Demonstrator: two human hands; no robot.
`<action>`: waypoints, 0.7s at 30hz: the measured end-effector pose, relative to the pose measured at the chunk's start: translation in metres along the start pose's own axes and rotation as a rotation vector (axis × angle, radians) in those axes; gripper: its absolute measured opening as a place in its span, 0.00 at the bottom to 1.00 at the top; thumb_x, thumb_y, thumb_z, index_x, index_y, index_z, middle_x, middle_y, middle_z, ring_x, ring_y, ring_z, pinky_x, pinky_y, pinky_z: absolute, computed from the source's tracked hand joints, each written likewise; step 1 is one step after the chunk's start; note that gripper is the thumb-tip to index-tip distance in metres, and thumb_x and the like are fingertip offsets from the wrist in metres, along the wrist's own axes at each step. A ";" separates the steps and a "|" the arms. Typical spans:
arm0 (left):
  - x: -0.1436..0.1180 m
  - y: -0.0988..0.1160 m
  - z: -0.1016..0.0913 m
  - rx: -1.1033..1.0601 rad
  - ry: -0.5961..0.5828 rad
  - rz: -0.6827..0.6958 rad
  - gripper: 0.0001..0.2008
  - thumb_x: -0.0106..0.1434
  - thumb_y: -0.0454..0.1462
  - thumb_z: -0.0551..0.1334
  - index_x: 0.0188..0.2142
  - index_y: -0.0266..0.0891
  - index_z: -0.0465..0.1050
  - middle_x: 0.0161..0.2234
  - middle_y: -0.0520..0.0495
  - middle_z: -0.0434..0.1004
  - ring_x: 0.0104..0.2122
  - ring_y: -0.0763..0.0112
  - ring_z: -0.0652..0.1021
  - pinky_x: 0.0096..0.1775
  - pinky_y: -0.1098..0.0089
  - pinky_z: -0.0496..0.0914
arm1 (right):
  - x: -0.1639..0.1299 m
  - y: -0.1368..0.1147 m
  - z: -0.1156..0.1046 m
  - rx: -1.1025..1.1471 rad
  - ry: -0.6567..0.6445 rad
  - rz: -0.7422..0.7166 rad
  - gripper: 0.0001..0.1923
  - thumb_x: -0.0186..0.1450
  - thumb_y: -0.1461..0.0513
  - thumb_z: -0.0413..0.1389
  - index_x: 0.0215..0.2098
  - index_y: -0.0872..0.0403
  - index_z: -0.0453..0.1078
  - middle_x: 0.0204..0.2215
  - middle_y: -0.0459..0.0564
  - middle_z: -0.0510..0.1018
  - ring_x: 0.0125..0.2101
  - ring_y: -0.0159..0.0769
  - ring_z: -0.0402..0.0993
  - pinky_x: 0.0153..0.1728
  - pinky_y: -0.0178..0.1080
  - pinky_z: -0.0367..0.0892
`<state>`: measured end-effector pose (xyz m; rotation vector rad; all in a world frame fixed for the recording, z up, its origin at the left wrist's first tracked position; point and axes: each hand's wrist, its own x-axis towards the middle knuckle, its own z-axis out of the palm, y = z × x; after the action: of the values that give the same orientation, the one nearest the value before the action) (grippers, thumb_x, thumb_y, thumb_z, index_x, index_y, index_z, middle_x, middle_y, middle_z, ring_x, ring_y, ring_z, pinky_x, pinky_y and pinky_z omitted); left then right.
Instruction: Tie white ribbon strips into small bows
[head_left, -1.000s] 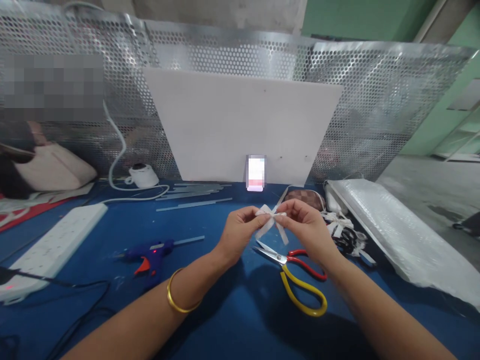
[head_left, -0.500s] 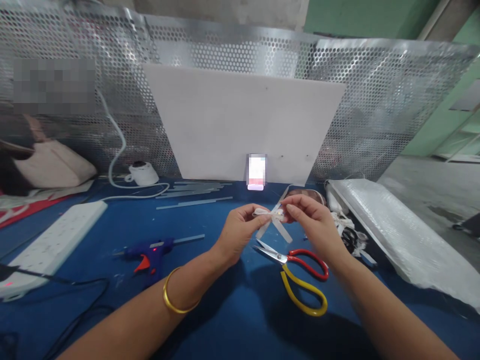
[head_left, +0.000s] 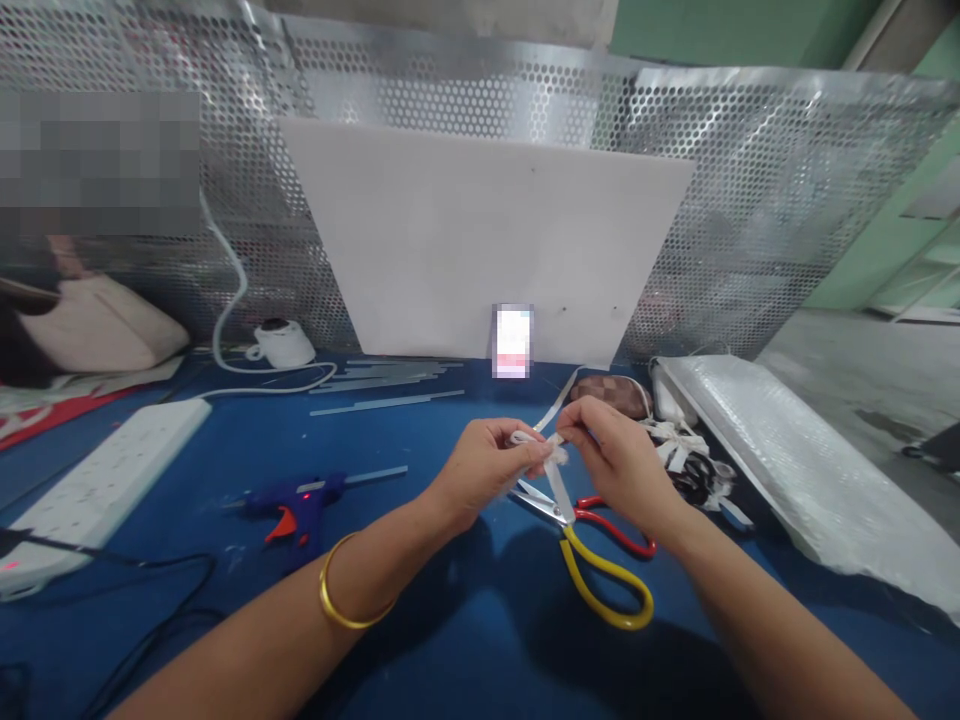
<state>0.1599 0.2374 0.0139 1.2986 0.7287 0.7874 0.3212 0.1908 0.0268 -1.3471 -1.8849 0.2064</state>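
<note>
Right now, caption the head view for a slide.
Both hands, left hand and right hand, pinch a white ribbon bow above scissors on a blue table.

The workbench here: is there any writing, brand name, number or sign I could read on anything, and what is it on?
No text can be read anywhere.
Small upright card against the white board: blurred out, unreadable.
Blue glue gun: no legible mark.
Scissors: no legible mark.
White power strip: no legible print.
White ribbon bow held by left hand and right hand: plain.
</note>
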 end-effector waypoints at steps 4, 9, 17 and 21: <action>0.001 0.000 -0.002 0.002 -0.023 -0.035 0.08 0.51 0.39 0.65 0.23 0.35 0.74 0.17 0.50 0.70 0.20 0.75 0.68 0.25 0.73 0.58 | 0.000 0.002 0.004 0.007 0.037 0.004 0.07 0.64 0.65 0.46 0.30 0.53 0.64 0.28 0.48 0.70 0.30 0.34 0.65 0.32 0.36 0.58; -0.001 0.003 0.002 -0.009 0.102 0.017 0.06 0.49 0.37 0.66 0.22 0.35 0.74 0.17 0.51 0.70 0.18 0.76 0.66 0.24 0.74 0.58 | 0.004 0.003 0.004 0.394 0.016 0.327 0.12 0.64 0.56 0.49 0.28 0.53 0.67 0.25 0.46 0.73 0.28 0.34 0.68 0.32 0.36 0.61; 0.000 -0.003 0.000 -0.085 0.010 -0.068 0.09 0.50 0.40 0.66 0.24 0.35 0.75 0.20 0.49 0.73 0.21 0.74 0.70 0.26 0.74 0.61 | 0.000 -0.003 0.009 0.257 0.056 0.245 0.08 0.60 0.61 0.54 0.23 0.54 0.67 0.20 0.43 0.69 0.23 0.30 0.62 0.27 0.34 0.57; 0.002 -0.004 -0.004 -0.108 -0.026 -0.064 0.15 0.54 0.47 0.63 0.28 0.35 0.76 0.26 0.45 0.76 0.26 0.72 0.72 0.30 0.73 0.63 | 0.002 -0.004 0.006 0.305 0.065 0.304 0.08 0.61 0.61 0.53 0.24 0.54 0.67 0.21 0.44 0.70 0.24 0.31 0.63 0.27 0.34 0.59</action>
<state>0.1580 0.2405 0.0095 1.1807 0.6942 0.7474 0.3139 0.1930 0.0256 -1.4002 -1.5154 0.5730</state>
